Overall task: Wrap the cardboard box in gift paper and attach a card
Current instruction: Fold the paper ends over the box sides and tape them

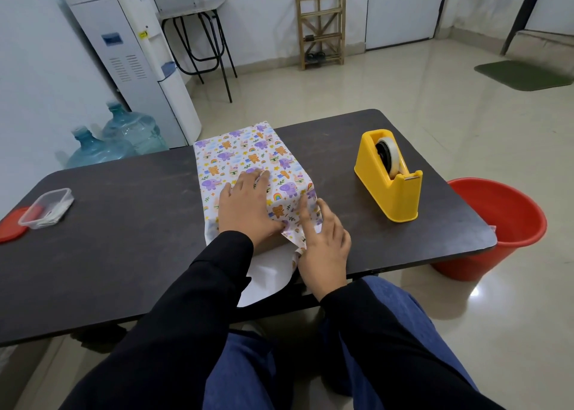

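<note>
Head view, my left hand (245,206) flat on the gift paper (245,152), my right hand (324,251) spread, fingers (303,215) pressing its near fold.

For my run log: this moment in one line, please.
left hand: presses box top; right hand: tucks gift paper end; tape dispenser: untouched

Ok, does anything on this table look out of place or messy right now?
Only the near end of the gift paper: its white underside spills unfolded over the table edge, creased beside the right hand. The left hand presses flat on the wrapped top. Tape dispenser stands upright; nothing spilled.
</note>
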